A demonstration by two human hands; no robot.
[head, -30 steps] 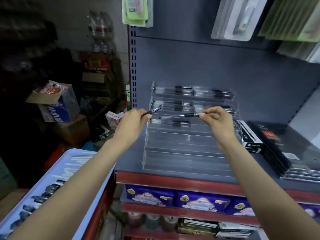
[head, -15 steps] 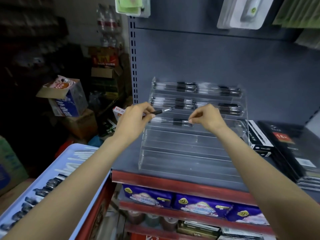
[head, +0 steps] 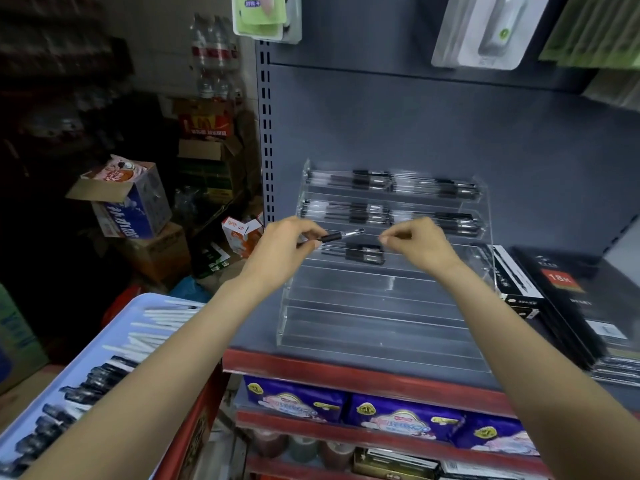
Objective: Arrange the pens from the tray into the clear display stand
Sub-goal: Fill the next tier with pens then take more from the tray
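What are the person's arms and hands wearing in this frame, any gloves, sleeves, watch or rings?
Nothing worn that shows. The left hand and right hand are bare, no gloves. Both forearms are uncovered all the way to the frame edge, so no sleeve is in view. No watch, bracelet or band at either wrist, and no ring visible on the fingers, though the picture is a little soft.

Clear display stand [head: 381, 306], see-through tiers. Pens [head: 367, 252] in it black with clear barrels; pen [head: 341, 235] in left hand [head: 280, 251] black grip, silver tip. Tray [head: 138, 303] near left pale blue, holding black-and-white pens. Shelf [head: 363, 374] edge red, back panel dark grey. Packs [head: 388, 415] below purple with yellow badges. Boxes [head: 568, 289] right black, red label.
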